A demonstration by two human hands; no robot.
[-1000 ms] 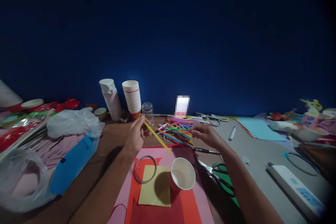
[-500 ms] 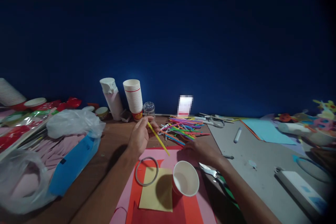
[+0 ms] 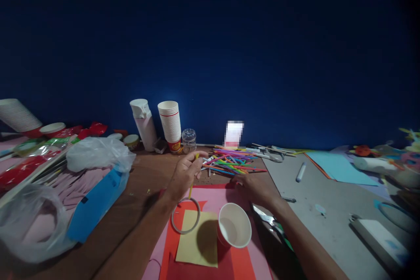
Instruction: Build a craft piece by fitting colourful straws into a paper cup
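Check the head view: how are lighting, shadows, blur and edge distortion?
Head view: dim, with dark corners and the blue wall filling most of it; the paper cup throws a shadow left onto the yellow paper; the left hand and its yellow straw read fairly sharp; the power strip at the right edge is smeared and bent.

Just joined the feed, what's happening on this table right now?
A person is working at a craft table. Their left hand pinches a yellow straw, its lower end by a grey ring on red paper. Their right hand rests beside the pile of coloured straws, holding nothing. A paper cup sits tilted, with scissors beside it.
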